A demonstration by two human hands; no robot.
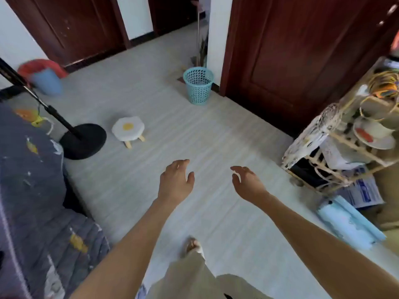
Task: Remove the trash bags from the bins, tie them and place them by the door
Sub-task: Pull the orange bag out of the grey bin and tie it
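Note:
A light-blue mesh bin [198, 84] stands on the floor by the white wall corner, beside a dark red door [295, 59]; no bag shows in it. At far left a blue bin [48, 82] has a red bag [41, 66] over its rim, both blurred. My left hand [176, 182] and my right hand [248, 183] reach out over the floor, fingers apart, holding nothing, well short of both bins.
A fan stand with a round black base [83, 140] and a small egg-patterned stool [128, 130] sit left of centre. A grey quilted bed [32, 201] fills the left. A cluttered wooden rack [345, 143] and a blue roll [349, 223] are on the right.

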